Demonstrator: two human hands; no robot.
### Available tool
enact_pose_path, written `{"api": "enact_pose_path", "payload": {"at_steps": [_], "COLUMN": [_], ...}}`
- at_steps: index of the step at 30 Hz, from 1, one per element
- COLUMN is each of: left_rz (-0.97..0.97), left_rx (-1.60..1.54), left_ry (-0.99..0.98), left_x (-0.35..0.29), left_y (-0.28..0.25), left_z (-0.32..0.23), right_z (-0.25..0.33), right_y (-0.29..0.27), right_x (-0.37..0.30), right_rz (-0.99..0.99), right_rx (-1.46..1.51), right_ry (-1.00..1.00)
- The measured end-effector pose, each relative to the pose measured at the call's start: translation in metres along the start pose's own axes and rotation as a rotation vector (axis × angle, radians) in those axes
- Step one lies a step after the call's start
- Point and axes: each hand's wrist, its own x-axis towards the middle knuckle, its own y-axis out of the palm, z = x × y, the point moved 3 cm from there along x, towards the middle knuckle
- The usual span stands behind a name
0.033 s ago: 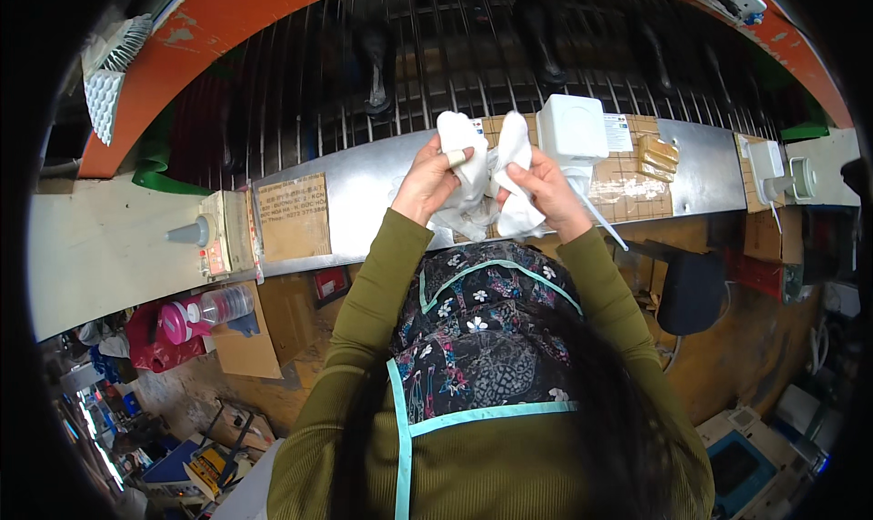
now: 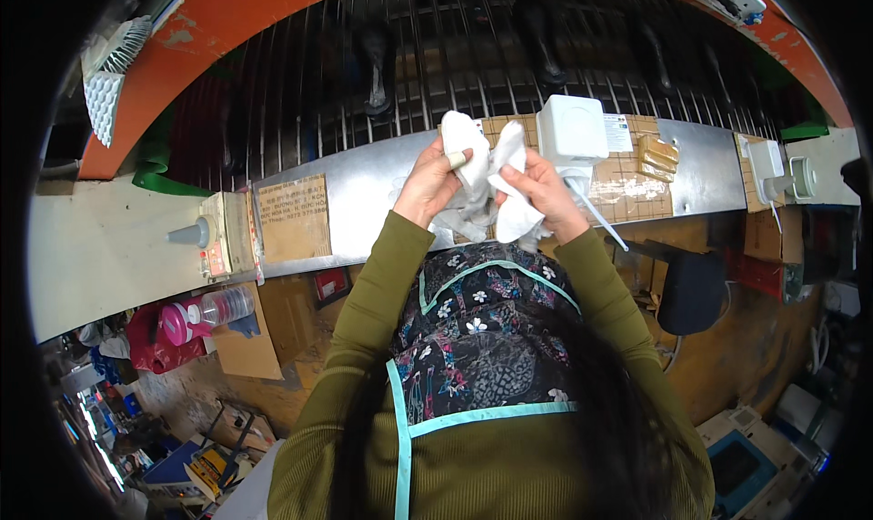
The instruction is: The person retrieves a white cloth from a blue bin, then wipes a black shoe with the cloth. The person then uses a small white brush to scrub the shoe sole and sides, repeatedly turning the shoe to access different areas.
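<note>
Over the metal bench edge, my left hand (image 2: 429, 184) pinches a narrow white sock (image 2: 466, 138) whose rounded end points up. A pale wrap goes round the thumb of that hand. My right hand (image 2: 546, 197) is closed on a second white sock (image 2: 516, 179), which is creased and bent at the fingers. Both hands are level and close together. Below and between them lies a loose heap of white fabric (image 2: 466, 220), partly hidden by the hands and socks.
A white box-shaped object (image 2: 573, 129) stands right of my hands, with a white strip (image 2: 600, 215) slanting from its base. Tan blocks (image 2: 657, 158) lie farther right. Cardboard (image 2: 293, 218) covers the bench at left. Dark metal bars (image 2: 455, 56) line the far side.
The sock in my right hand has folded and creased, and its upper end looks narrower. The sock in my left hand has shifted slightly to the right.
</note>
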Motion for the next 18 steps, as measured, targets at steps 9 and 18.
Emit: {"api": "enact_pose_path", "payload": {"at_steps": [9,18], "left_rz": [0.098,-0.082], "left_rx": [-0.150,-0.002], "left_ry": [-0.010,0.321], "left_x": [-0.014,0.029], "left_y": [0.021,-0.028], "left_z": [-0.006,-0.051], "right_z": [-0.010,-0.030], "right_y": [0.014,-0.011], "right_x": [0.027,0.017], "right_rz": [-0.134,0.151], "right_rx": [-0.173,-0.235], "right_ry": [0.047,0.229]}}
